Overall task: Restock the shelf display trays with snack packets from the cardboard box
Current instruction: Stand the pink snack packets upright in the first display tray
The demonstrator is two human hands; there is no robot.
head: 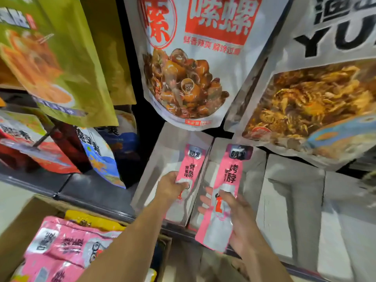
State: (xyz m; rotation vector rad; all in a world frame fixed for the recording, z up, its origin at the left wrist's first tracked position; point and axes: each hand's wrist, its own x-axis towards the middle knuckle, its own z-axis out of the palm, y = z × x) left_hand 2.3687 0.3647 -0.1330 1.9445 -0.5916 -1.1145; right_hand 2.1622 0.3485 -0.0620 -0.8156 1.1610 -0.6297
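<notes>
My left hand (172, 187) grips the lower part of a long pink snack packet (190, 165) and holds it inside the left clear display tray (146, 180). My right hand (238, 218) holds a second pink packet (225, 192) by its lower half, thumb on its front, over the neighbouring tray (252, 169). Both packets stand nearly upright, tops leaning away. The open cardboard box (22, 226) at the lower left holds several more pink packets (67, 243) and some yellow ones (91, 220).
Large hanging snack bags crowd above: a green bag (50, 58), a white bag with snails (191, 64), and a grey bag (317, 88) overhanging the trays. More clear trays (293, 204) run to the right. Mixed bags (97, 153) fill the shelf at left.
</notes>
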